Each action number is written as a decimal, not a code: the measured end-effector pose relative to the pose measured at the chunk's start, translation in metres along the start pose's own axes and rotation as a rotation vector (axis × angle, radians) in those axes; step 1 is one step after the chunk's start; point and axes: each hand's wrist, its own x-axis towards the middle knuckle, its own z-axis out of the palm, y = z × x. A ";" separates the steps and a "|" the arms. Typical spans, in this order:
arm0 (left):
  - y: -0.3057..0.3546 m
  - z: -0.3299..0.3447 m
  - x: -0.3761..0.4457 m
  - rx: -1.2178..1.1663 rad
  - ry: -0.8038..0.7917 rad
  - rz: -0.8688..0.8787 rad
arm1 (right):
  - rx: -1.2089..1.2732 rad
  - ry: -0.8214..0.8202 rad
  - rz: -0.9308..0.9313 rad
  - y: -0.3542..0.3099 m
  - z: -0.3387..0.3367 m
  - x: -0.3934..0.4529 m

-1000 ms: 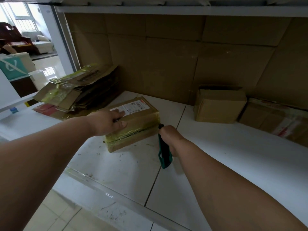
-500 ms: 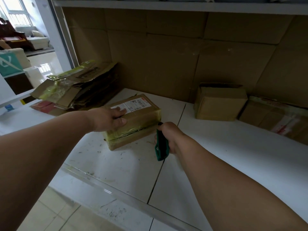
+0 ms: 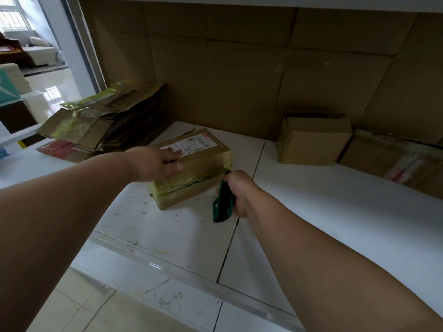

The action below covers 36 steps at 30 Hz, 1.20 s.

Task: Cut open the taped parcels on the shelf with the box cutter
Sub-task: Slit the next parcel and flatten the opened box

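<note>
One taped parcel (image 3: 191,164): stiff, light, slick wrap. Left hand (image 3: 158,164) presses flat on top; right hand (image 3: 239,190) fingers curl round box cutter (image 3: 223,202).

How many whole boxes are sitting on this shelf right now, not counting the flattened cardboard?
3. The taped parcel under the left hand; a plain box against the back wall; another taped box at the far right, partly cut off. More may lie outside the frame.
</note>
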 end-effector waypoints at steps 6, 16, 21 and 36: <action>-0.002 0.003 0.000 0.011 0.016 0.015 | -0.039 -0.049 -0.050 0.008 0.008 -0.009; -0.005 0.006 -0.001 -0.020 0.019 0.000 | -0.214 -0.195 -0.095 0.025 0.039 -0.016; -0.019 -0.002 -0.006 -0.324 -0.098 0.025 | -0.289 -0.141 -0.104 0.025 0.037 -0.013; -0.030 0.001 -0.009 0.150 0.149 0.152 | -0.316 -0.124 -0.074 0.004 0.022 -0.007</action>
